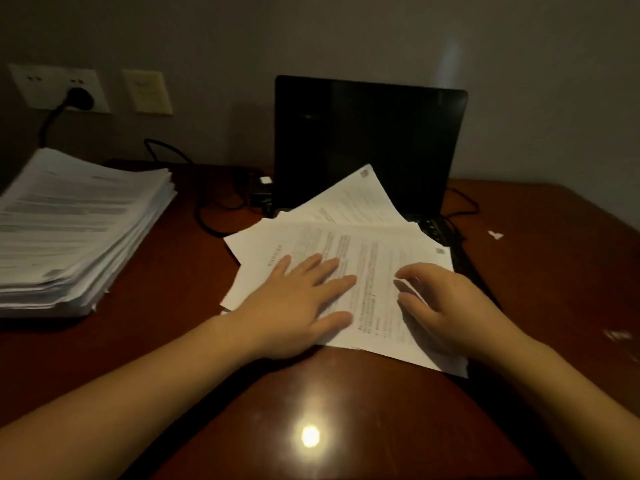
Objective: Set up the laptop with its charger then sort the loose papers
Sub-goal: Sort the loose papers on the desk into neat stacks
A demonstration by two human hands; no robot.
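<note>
Head view: a glossy red-brown wooden desk (381, 420) stands against a grey wall.
Laptop: the black open laptop (367, 133) is at the back of the desk, its screen dark and its keyboard mostly covered by papers.
Charger: a black power brick (262, 194) lies just left of the laptop. A black cable (207, 216) loops beside it, and a black plug (81, 98) sits in the white wall socket (59, 88).
Loose papers: white printed sheets (346, 244) are fanned over the keyboard and the desk in front of it.
Left hand (301, 303): it lies flat on the top sheet, fingers (329, 268) released and straight, pressing down.
Right hand (450, 306): it is over the right part of the sheets. Its fingers (412, 299) are bent and blurred, so I cannot tell whether they pinch a sheet.
Stack: a thick pile of white printed paper (76, 230) sits at the left of the desk, well apart from the fanned sheets.
</note>
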